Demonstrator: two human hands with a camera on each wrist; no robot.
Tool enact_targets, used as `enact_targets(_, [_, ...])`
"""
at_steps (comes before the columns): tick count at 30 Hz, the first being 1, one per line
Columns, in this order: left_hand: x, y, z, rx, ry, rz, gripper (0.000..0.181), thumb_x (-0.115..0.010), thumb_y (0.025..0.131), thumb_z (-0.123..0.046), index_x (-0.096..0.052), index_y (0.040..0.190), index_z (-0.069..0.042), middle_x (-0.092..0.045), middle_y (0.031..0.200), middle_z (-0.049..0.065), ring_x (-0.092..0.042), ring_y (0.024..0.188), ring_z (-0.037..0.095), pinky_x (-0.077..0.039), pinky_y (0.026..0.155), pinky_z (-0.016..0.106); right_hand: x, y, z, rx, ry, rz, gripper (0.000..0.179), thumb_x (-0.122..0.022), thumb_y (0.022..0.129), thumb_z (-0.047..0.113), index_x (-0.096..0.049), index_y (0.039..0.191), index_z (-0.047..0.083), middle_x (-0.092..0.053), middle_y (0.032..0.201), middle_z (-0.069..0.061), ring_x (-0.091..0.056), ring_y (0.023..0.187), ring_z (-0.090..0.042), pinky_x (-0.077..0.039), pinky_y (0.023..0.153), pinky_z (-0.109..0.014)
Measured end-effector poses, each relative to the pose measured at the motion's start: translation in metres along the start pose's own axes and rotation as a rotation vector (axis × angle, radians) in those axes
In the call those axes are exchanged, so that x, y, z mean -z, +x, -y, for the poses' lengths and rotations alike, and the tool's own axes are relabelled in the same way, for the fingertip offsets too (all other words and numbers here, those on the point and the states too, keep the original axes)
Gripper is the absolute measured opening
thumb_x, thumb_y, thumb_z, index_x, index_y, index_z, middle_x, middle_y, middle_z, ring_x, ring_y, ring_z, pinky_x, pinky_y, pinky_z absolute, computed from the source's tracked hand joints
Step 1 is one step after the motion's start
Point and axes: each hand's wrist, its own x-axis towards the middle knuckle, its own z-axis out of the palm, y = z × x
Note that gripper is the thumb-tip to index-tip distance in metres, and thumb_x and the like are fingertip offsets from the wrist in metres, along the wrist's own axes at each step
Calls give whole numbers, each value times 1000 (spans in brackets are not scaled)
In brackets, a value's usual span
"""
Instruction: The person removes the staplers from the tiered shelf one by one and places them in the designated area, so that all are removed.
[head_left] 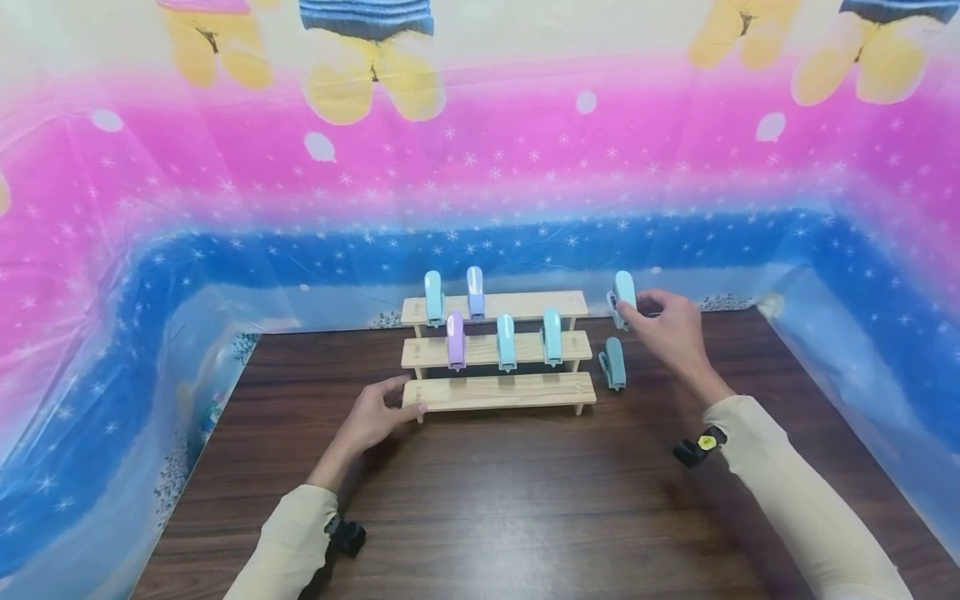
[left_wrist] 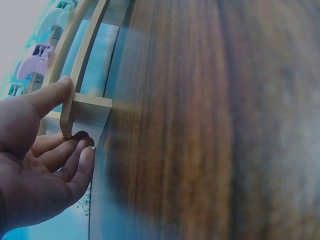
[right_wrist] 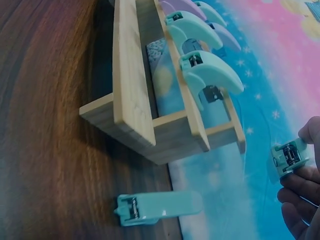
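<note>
My left hand (head_left: 371,419) grips the left end of a three-step wooden rack (head_left: 498,392), thumb on the lowest board and fingers curled beside its end. My right hand (head_left: 672,335) pinches a mint-green stapler (head_left: 625,289) between thumb and fingers, raised to the right of the top step. Below it, another mint-green stapler (head_left: 613,364) sits on the table close to the rack's right side. On the middle step stand a purple stapler (head_left: 456,340) and two mint ones (head_left: 506,341). The top step bears a mint stapler (head_left: 433,297) and a lavender-blue stapler (head_left: 475,292).
The rack stands near the back of a dark wood-grain table (head_left: 510,508). A pink and blue patterned cloth (head_left: 525,192) hangs behind the table and along both sides. Each wrist wears a small black camera (head_left: 348,537).
</note>
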Motion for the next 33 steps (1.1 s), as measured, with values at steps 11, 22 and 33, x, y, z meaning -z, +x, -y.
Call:
enact_targets(11, [-1,1,2,0,7,8,73,-78,92,-37,-50,150,-2,-50,152,20,-60,117,27,-52,92,44,3,-12,-26,-24,-41,-22,61,-69,93,55,-73,120,1,-74,113,-21,-67,104,-35,-51,87,-49])
enact_targets(22, [1,-1,1,7,9,13,74,-77,93,-40,-49,151,-2,-51,151,21,-58,124,33,-52,94,47,-1,-24,-48,-76,-57,8,65,-66,93,58,-71,125,1,-73,114,-21,-68,93,-31,-50,75,-38])
enact_targets(33, [0,0,0,14,21,12,75,-76,93,-40,-48,151,-2,-50,151,22,-57,124,32,-52,94,47,-8,-39,-72,-123,-54,33,70,-63,94,61,-67,129,0,-70,121,-23,-63,114,-40,-48,95,-55])
